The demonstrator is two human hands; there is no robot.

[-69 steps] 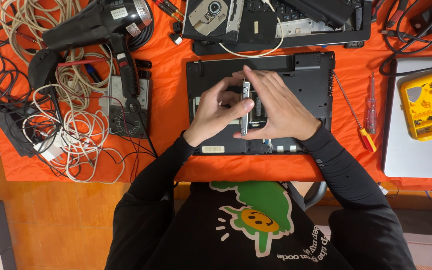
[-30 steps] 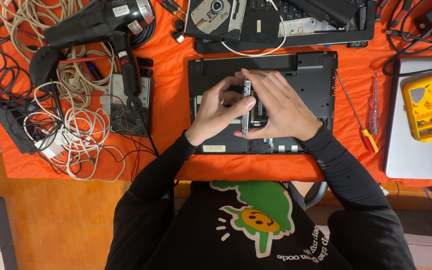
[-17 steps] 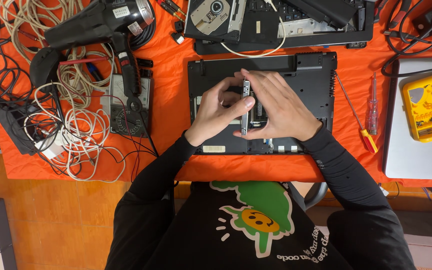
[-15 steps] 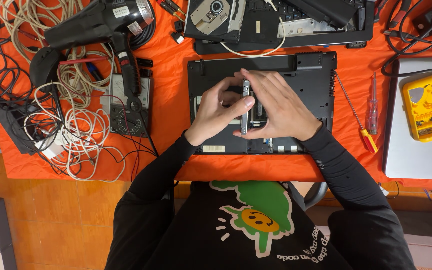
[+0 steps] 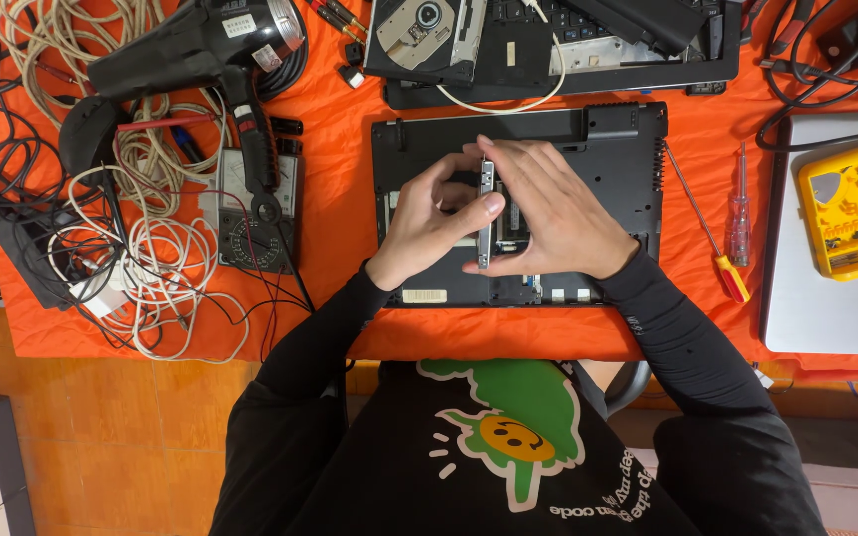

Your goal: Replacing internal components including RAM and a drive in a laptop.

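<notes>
Silver, thin drive caddy [image 5: 486,213] stands on its edge between both hands, above the open bay of the black laptop base [image 5: 608,139] near the desk's front edge. Left hand [image 5: 429,223] pinches it with thumb and fingers; right hand [image 5: 548,213] presses flat against its other side.

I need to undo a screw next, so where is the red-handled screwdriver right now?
In the head view, the red-handled screwdriver lies on the orange cloth, right of the black laptop base, left of the yellow parts tray.
</notes>
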